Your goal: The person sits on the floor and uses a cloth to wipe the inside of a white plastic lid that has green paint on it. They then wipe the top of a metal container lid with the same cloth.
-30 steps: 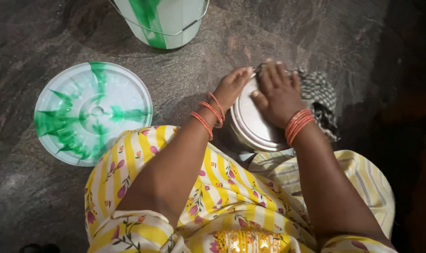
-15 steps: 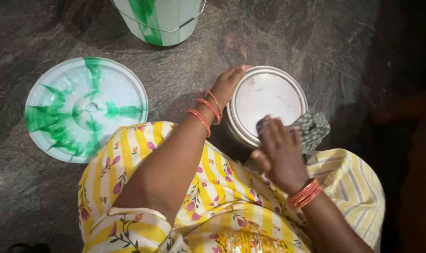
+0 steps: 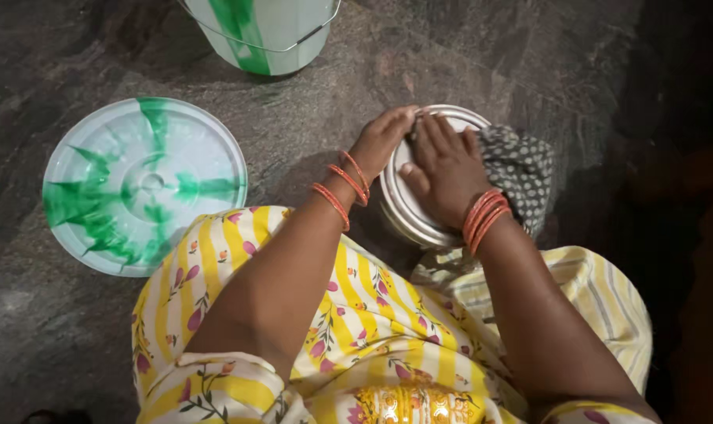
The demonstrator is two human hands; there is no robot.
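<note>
The right hand (image 3: 444, 169) lies flat, fingers together, on the round shiny steel lid (image 3: 407, 206) of a container on the dark stone floor (image 3: 466, 55). The left hand (image 3: 384, 137) curls its fingers over the lid's far-left rim. A grey dotted cloth (image 3: 521, 169) touches the right edge — a green-and-white plastic lid (image 3: 144, 184) lies well apart to the left, bare floor between.

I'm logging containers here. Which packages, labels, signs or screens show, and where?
No labels, signs or screens.
Bucket: top centre, white with green streaks.
Bucket lid: left, on the floor, round, white and green.
Steel container: centre, round, under both hands.
</note>
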